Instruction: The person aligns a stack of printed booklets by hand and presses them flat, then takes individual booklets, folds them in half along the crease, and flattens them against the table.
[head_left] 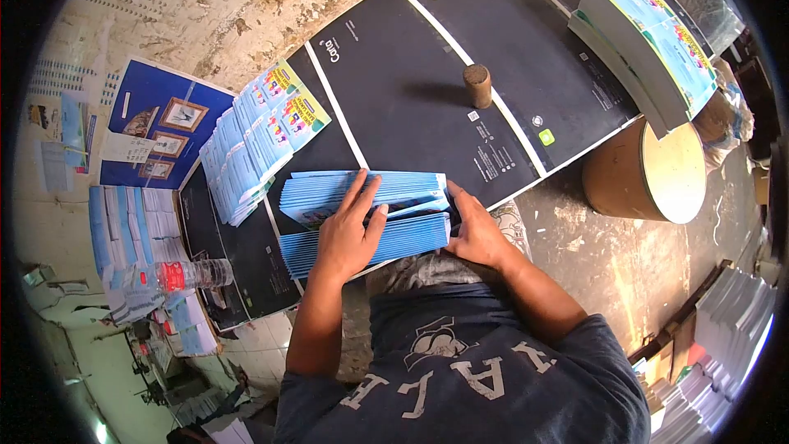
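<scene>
Right in front of my body, blue folded sheets (362, 238) lie in two fanned rows on the black table, with a gap between the rows. Across them rests my left hand (352, 234), its fingers stretched and spread toward the upper row. My right hand (478, 230) clasps the right-hand end of the rows, fingers at the upper corner and thumb lower down. A loose sheet edge (415, 205) sticks up in the gap close to my right hand. My left palm hides part of the lower row.
A printed stack (263, 127) leans at the left; a thick stack (649, 41) sits at the far right. A brown cylinder (477, 86) stands on the black table top (394, 74). A plastic bottle (193, 275) lies at the left, and a round drum (645, 168) is beyond the right edge.
</scene>
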`<act>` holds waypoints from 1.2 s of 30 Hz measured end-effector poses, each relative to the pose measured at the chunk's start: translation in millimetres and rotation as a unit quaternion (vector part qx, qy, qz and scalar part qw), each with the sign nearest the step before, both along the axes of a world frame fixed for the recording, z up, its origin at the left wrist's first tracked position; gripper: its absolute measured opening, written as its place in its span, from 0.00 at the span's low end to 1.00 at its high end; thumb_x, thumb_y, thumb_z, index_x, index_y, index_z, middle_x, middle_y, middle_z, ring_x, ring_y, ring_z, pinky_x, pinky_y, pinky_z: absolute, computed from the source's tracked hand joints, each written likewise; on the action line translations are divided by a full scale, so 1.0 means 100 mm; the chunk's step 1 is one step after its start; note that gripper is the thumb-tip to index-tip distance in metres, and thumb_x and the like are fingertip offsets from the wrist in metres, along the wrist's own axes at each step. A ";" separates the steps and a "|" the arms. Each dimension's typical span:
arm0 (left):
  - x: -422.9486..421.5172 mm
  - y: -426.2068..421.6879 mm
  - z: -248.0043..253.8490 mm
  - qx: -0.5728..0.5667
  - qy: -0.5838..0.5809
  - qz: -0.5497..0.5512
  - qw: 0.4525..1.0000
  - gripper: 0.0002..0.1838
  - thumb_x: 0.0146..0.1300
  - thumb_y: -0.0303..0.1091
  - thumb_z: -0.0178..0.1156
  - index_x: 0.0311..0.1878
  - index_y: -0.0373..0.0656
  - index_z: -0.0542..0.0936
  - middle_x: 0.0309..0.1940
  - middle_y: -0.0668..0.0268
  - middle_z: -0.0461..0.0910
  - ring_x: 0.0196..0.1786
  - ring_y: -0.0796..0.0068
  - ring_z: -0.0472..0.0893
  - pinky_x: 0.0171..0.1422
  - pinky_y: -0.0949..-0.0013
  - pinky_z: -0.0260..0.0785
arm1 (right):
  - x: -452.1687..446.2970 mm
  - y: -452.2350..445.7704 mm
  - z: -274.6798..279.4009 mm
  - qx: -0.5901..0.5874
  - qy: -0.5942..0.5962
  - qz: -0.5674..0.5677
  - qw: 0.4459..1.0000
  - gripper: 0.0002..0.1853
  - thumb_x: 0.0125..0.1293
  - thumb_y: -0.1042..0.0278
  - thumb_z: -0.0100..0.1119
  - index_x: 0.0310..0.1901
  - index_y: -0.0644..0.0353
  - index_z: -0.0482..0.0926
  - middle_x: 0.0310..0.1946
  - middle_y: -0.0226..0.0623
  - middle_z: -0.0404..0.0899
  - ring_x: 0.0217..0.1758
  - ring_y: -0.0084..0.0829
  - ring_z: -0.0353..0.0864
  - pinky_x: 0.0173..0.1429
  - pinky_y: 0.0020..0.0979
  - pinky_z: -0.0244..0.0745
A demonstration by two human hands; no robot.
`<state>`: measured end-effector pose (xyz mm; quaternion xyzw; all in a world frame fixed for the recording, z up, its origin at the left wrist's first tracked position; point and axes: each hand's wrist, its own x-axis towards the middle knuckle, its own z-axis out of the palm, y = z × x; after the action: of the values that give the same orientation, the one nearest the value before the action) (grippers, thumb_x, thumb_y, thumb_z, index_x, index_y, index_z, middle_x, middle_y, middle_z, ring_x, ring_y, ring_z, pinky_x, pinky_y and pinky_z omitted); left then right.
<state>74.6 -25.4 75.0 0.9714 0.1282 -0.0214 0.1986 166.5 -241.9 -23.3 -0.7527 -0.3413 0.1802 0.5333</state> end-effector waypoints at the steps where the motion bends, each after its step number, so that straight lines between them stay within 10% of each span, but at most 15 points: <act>1: 0.00 0.00 0.00 0.009 -0.001 -0.002 1.000 0.27 0.73 0.47 0.54 0.72 0.49 0.72 0.77 0.61 0.63 0.52 0.48 0.85 0.57 0.52 0.77 | 0.00 0.00 0.01 -0.004 0.008 0.002 1.000 0.51 0.48 0.68 0.73 0.74 0.65 0.57 0.55 0.56 0.75 0.61 0.56 0.73 0.69 0.46 0.66; 36: -0.07 -0.02 0.09 -0.077 0.002 -0.001 0.997 0.30 0.67 0.41 0.63 0.71 0.43 0.71 0.74 0.57 0.64 0.52 0.56 0.85 0.57 0.56 0.77 | 0.01 0.03 0.00 -0.002 0.024 -0.005 1.000 0.51 0.47 0.70 0.73 0.74 0.66 0.56 0.59 0.59 0.73 0.62 0.58 0.73 0.69 0.46 0.67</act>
<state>67.3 -26.9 84.5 0.9535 0.1254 -0.0337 0.2721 167.7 -238.8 -23.7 -0.7510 -0.3245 0.1963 0.5406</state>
